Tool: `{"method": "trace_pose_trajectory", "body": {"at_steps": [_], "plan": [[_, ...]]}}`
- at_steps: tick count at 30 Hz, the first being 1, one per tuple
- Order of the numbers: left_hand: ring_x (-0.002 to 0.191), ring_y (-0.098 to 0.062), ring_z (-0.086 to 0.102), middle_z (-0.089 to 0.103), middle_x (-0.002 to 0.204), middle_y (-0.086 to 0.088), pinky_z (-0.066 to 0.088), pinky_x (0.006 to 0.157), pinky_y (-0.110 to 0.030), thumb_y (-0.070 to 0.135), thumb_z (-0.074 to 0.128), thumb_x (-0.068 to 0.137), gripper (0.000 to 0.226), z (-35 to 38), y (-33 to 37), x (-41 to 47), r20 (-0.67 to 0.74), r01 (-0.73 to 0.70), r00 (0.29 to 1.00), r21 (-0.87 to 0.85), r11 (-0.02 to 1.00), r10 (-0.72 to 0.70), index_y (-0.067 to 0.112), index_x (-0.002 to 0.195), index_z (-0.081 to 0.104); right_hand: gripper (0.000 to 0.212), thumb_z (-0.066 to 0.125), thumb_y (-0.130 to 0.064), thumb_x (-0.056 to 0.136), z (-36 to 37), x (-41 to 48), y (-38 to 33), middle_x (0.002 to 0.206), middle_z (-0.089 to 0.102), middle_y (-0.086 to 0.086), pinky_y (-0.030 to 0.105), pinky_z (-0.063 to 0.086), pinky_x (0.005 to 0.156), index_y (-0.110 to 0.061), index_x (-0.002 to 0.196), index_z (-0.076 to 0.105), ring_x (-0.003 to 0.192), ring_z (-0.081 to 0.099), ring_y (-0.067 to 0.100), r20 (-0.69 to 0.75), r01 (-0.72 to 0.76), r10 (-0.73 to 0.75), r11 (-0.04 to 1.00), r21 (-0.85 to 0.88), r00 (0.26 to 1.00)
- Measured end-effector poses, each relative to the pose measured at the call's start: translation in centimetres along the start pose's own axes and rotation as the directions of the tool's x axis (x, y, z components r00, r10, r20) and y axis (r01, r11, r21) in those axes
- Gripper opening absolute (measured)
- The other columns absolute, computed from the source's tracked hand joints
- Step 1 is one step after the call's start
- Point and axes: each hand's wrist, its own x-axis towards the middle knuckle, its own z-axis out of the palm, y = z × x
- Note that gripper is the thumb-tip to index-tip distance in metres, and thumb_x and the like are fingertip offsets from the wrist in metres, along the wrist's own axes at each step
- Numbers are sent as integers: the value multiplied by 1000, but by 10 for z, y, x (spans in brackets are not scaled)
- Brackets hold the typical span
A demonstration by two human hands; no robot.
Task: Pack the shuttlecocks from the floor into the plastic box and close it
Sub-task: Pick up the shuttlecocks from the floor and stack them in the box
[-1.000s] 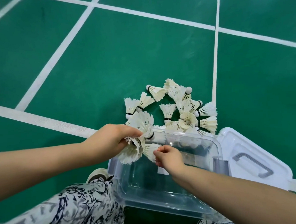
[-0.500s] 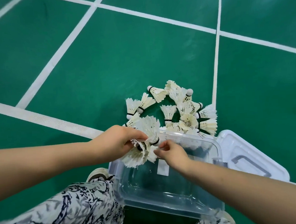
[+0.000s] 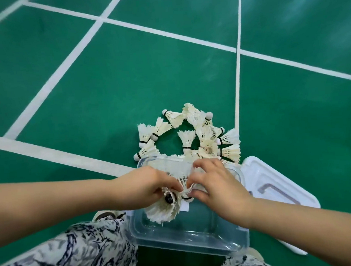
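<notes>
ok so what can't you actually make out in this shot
Head view only.
Count of held shuttlecocks: left hand and right hand cover the bunch.
Near edge of the floor pile: behind the box rim and the hands.
Near part of the lid: under the right forearm.
Print on the dark cork end: too small to read.
</notes>
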Motion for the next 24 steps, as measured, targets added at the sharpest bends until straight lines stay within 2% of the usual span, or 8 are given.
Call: {"method": "trace_pose_trajectory", "body": {"at_steps": [3,6,8,11,14,16,20,24], "plan": [[113,-4,53,60,126,8,39,98,-15,-4,45,78,56,3,-3,-4,17,-3,1000,-3,1000,3,28,123,56,22,60,-39,84,8,3,6,136,42,-6,39,29,106,-28,101,69,130,24,19,-56,23,-24,1000,-4,998],[124,-4,45,47,138,12,28,98,-7,-5,45,78,60,2,-13,-3,-62,24,998,9,1000,-23,30,126,53,22,61,-43,83,14,6,23,141,40,-11,37,25,107,-29,95,72,135,21,15,-87,-55,57,998,18,995],[124,-3,44,46,137,14,25,97,-7,-5,45,78,61,0,-20,-1,-136,77,988,6,997,-75,32,125,52,24,59,-45,84,20,7,38,131,46,-11,35,27,102,-28,93,73,131,28,14,-71,-130,131,991,16,989],[112,-6,51,54,121,10,38,97,-18,-6,46,77,56,-2,-27,1,-189,135,972,-20,991,-136,28,120,57,23,60,-41,84,32,10,49,83,54,-8,31,37,79,-22,75,70,96,52,18,1,-273,276,952,141,961],[105,-6,53,57,114,8,38,89,-14,-5,46,77,53,1,-30,1,-185,162,969,-17,987,-162,26,117,60,31,59,-32,85,45,16,53,58,53,-6,29,37,58,-20,56,54,64,52,17,102,-435,427,835,338,899],[103,-4,52,58,114,7,35,85,-9,-5,47,78,51,3,-30,-1,-166,159,973,-23,987,-161,25,117,60,26,58,-27,85,50,22,55,60,57,-6,27,37,55,-23,60,56,59,51,12,112,-476,472,789,388,875],[105,-7,54,57,114,7,42,90,-19,-4,47,78,50,5,-32,-3,-129,149,980,-45,988,-153,26,115,60,27,58,-18,87,62,35,53,55,58,-3,23,39,51,-18,60,59,48,52,8,157,-517,508,721,462,847],[105,-7,54,57,113,6,42,89,-19,-5,48,77,50,6,-33,-3,-123,141,981,-57,988,-147,26,113,61,31,56,-14,85,80,48,50,58,59,-1,30,49,62,-20,55,56,59,56,19,251,-552,496,687,471,831]]}}
